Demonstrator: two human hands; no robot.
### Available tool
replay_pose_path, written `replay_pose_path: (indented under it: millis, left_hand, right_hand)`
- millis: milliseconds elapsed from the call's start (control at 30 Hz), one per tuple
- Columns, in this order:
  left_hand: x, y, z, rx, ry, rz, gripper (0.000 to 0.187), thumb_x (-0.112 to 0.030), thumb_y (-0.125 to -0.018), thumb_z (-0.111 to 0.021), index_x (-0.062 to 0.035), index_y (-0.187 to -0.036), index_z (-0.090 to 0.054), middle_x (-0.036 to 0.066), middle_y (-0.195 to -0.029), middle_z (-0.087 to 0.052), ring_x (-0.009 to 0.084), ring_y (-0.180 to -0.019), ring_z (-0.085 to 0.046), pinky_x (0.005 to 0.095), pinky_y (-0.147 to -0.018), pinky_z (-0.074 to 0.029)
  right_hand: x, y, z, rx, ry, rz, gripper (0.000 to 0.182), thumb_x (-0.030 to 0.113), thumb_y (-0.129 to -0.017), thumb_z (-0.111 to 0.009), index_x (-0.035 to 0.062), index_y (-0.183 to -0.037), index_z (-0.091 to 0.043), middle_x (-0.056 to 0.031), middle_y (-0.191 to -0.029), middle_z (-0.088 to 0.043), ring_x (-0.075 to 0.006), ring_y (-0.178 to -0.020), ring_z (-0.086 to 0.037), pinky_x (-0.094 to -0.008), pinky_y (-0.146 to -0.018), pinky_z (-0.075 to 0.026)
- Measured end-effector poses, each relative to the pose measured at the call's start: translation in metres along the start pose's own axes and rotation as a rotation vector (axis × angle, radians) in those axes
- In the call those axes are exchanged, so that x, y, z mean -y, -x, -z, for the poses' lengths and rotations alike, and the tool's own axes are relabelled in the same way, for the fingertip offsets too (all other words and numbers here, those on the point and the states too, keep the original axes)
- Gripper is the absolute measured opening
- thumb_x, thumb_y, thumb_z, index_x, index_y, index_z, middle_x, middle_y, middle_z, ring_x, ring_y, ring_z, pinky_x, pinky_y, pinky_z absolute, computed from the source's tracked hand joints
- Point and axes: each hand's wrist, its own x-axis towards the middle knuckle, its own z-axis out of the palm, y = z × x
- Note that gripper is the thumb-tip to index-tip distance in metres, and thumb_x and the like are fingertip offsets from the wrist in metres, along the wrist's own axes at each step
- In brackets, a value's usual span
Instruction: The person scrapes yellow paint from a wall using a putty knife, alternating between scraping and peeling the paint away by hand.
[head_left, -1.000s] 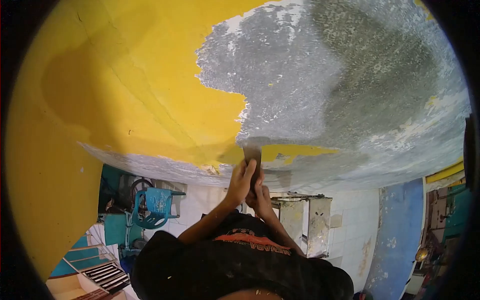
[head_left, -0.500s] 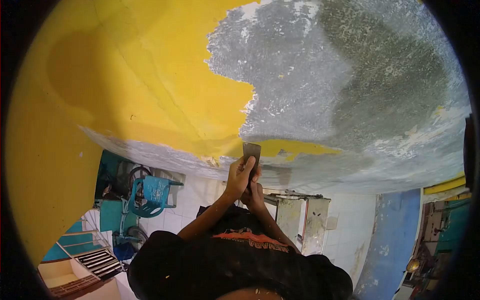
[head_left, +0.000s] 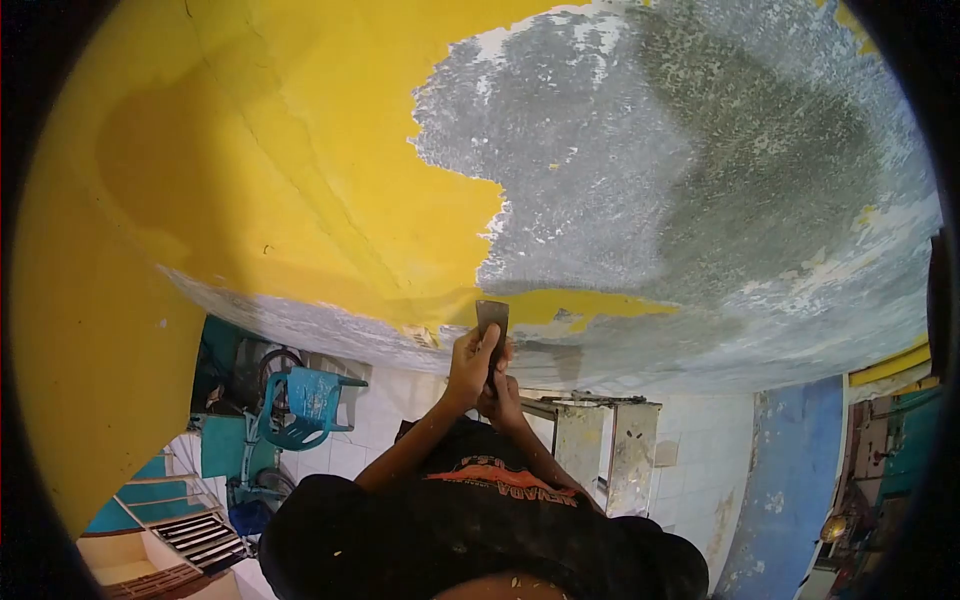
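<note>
Scraper (head_left: pixel 492 315) position: in front of the torso, at the wall (head_left: pixel 590 190), held in both hands. Long axis runs from 6 to 12 o'clock, with the flat blade at the 12 o'clock end. The left hand (head_left: pixel 466 372) is nearer to the blade; its thumb lies along the tool and its fingers pinch the upper shank. The right hand (head_left: pixel 504 402) sits between 4 and 5 o'clock from the left, with its fingers closed about the lower end, which is mostly concealed.

Governing relation: blade edge to paint boundary. From the blade, yellow paint (head_left: pixel 330 180) spreads at 10 o'clock, the grey bare patch (head_left: pixel 580 150) lies at 1 o'clock, and a narrow yellow strip (head_left: pixel 600 303) extends at 3 o'clock. Contact between edge and wall cannot be confirmed from this view.

Surroundings, referenced to the hands: a blue-green chair (head_left: pixel 308 392) stands near 9 o'clock; a worn pale panel (head_left: pixel 632 455) stands at 4 o'clock. Both are well apart from the tool.
</note>
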Motion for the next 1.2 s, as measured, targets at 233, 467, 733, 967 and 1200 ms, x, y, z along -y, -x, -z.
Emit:
replay_pose_path:
  millis: [233,467,733,967,1200]
  left_hand:
    - [-0.021,-0.023,-0.002,0.005,0.011,-0.042,0.035,-0.03,-0.093,-0.048,-0.0022,-0.073,-0.054,0.002,-0.058,-0.052,0.0082,-0.049,-0.048,0.0213,-0.047,-0.039]
    - [-0.007,-0.014,-0.005,-0.075,-0.008,0.01,0.035,-0.031,-0.092,-0.05,-0.0034,-0.071,-0.055,0.002,-0.058,-0.054,0.0081,-0.049,-0.05,0.0221,-0.047,-0.039]
    - [-0.069,-0.025,-0.022,-0.057,-0.03,-0.175,0.035,-0.027,-0.093,-0.048,-0.0029,-0.069,-0.055,0.002,-0.057,-0.053,0.0083,-0.05,-0.05,0.0217,-0.048,-0.038]
    - [-0.024,-0.007,-0.005,-0.008,-0.059,-0.061,0.032,-0.029,-0.095,-0.045,-0.0045,-0.076,-0.053,0.001,-0.062,-0.051,0.007,-0.055,-0.048,0.0216,-0.052,-0.038]
    - [-0.024,0.0,-0.007,0.01,-0.014,-0.052,0.032,-0.028,-0.095,-0.045,-0.0034,-0.077,-0.052,0.001,-0.062,-0.052,0.0074,-0.055,-0.048,0.0218,-0.051,-0.039]
  right_hand:
    - [0.008,-0.016,-0.002,0.113,-0.163,-0.019,0.04,0.043,-0.095,-0.035,0.0119,-0.07,-0.038,0.0041,-0.054,-0.031,-0.007,-0.039,-0.025,-0.0224,-0.037,-0.018]
    - [-0.004,-0.008,0.007,0.007,-0.047,-0.014,0.04,0.045,-0.094,-0.034,0.0072,-0.086,-0.046,0.0036,-0.062,-0.038,-0.006,-0.051,-0.036,-0.0201,-0.042,-0.024]
    - [0.054,-0.029,-0.026,0.241,-0.086,0.093,0.061,0.046,-0.093,-0.038,0.0254,-0.142,-0.008,0.0046,-0.064,-0.033,-0.0048,-0.052,-0.033,-0.0187,-0.045,-0.026]
    - [0.023,-0.003,-0.021,-0.044,-0.017,0.029,0.045,0.046,-0.094,-0.039,0.0105,-0.065,-0.039,0.0029,-0.053,-0.032,-0.0075,-0.043,-0.028,-0.0235,-0.041,-0.022]
    - [0.027,-0.003,-0.016,0.016,-0.094,0.009,0.047,0.049,-0.092,-0.041,0.0106,-0.065,-0.038,0.0033,-0.053,-0.031,-0.0073,-0.044,-0.027,-0.0245,-0.042,-0.021]
